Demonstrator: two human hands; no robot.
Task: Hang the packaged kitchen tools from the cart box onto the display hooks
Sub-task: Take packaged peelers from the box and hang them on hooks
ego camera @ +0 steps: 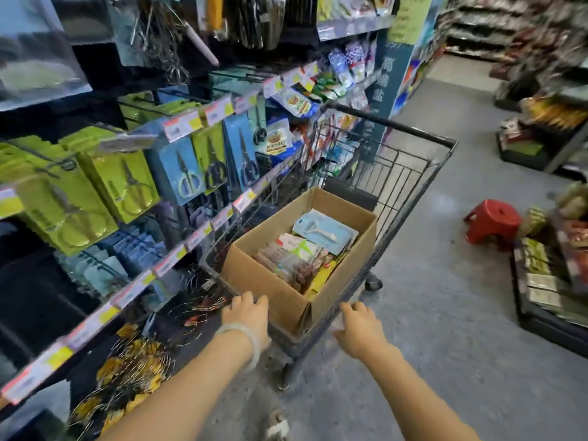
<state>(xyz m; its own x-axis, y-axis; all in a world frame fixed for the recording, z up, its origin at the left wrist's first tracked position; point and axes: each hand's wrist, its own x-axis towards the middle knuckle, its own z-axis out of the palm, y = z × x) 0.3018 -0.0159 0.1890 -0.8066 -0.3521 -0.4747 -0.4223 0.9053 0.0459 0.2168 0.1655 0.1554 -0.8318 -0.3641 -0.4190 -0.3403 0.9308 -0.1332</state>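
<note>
Both hands at lower centre grasp the near rim of the cart (413,173): left hand (246,310), right hand (359,323). Cardboard box (270,268) of packaged tools (324,230) sits in the cart, centre frame. Display hooks (143,105) with scissors packs (187,170) fill the left.

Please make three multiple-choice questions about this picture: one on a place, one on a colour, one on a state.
1. Where is the cardboard box?
A. on the floor
B. inside the cart
C. on a shelf

2. What colour is the stool?
A. red
B. blue
C. white

3. What do the left hand and right hand do?
A. each lifts a package
B. both hang at the sides
C. both reach to the cart's near end

Key: 1 B, the wire walls surround the box. 2 A, it stands red on the grey floor. 3 C, neither hand holds a package.
</note>
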